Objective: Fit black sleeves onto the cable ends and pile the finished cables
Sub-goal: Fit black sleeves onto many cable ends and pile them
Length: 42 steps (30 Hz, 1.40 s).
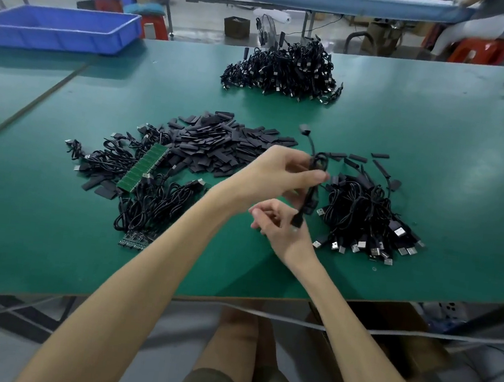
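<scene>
Cable (309,199) pinched in left grip (278,171).

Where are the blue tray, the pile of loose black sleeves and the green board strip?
blue tray (51,39): head view, its front wall.
pile of loose black sleeves (215,147): head view, middle of the heap.
green board strip (143,167): head view, middle of the strip.
</scene>
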Available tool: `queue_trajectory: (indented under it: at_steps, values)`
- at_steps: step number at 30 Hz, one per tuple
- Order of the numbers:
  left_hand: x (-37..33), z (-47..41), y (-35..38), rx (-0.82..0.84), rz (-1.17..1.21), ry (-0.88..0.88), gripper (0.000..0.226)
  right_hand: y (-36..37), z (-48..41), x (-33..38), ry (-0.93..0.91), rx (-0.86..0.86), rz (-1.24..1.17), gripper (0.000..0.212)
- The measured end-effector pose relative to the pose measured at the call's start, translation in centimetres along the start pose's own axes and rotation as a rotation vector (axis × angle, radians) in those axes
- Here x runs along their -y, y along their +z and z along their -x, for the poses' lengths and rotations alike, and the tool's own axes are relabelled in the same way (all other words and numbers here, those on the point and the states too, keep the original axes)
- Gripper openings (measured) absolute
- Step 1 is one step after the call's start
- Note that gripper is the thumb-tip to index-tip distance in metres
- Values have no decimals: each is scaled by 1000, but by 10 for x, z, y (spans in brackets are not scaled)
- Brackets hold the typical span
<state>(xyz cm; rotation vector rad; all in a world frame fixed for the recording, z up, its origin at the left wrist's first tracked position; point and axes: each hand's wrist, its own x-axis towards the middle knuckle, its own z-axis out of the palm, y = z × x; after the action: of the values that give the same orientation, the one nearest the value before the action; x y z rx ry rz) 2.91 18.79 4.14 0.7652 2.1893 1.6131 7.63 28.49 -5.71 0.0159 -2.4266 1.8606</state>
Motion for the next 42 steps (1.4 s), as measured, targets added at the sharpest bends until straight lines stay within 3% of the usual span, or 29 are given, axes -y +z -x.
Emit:
queue_trajectory:
  at_steps: [5, 8, 11, 14, 23, 28, 31, 33, 35, 38, 42]
  values:
    - [-1, -50, 43, 0, -46, -118, 38, -8, 4, -4, -44, 45, 222, 41]
    - [13, -60, 71, -19, -132, -189, 32, -8, 5, -7, -38, 82, 199, 10]
    - [22, -68, 88, -52, -223, -197, 29, -8, 7, -5, -48, 95, 16, 10]
    - [22, -74, 91, -41, -307, -214, 30, -7, 6, -8, -75, 100, 7, 10]
    - [19, -66, 108, -39, -270, -177, 29, -6, 2, -9, -19, 72, 8, 6]
    - [10, -49, 86, -156, -284, -100, 33, -8, 4, -10, 18, 97, 78, 11]
    - [6, -32, 47, -300, -267, -18, 20, -10, 1, -8, -3, 48, 273, 15]
    - [7, -14, 13, -339, -377, 6, 15, -9, 0, -4, -24, 30, 226, 19]
    - [9, 10, -22, -294, -553, -44, 13, -7, 1, -3, -47, 30, 142, 10]
    - [12, 49, -61, -46, -858, -271, 14, -9, 0, -6, -69, 16, 149, 8]
    - [22, 93, -85, 301, -1179, -536, 45, -8, 2, -5, -57, 12, 118, 9]
